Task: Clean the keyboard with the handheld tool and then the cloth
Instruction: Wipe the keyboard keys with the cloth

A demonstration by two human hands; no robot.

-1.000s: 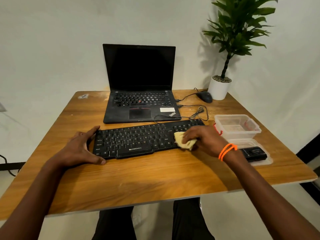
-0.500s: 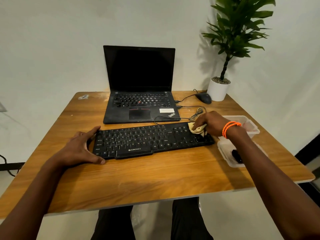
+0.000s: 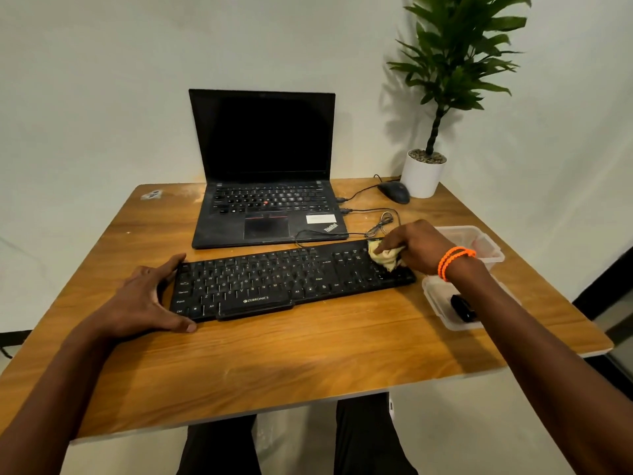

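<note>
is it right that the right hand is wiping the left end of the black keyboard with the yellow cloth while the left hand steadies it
Not quite. The head view shows the right hand holding the crumpled yellow cloth on the right end of the black keyboard, over the number pad, not the left end. The left hand does steady the keyboard, at its left edge.

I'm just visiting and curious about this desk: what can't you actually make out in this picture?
All in the head view:
- Keys at the keyboard's far right corner: covered by the right hand and its yellow cloth.
- Black item in the clear lid: half hidden by the right forearm, so I can't identify it.
- Sticker at the table's back left corner: too small to read.
- Plant: top cut off by the picture's edge.
</note>
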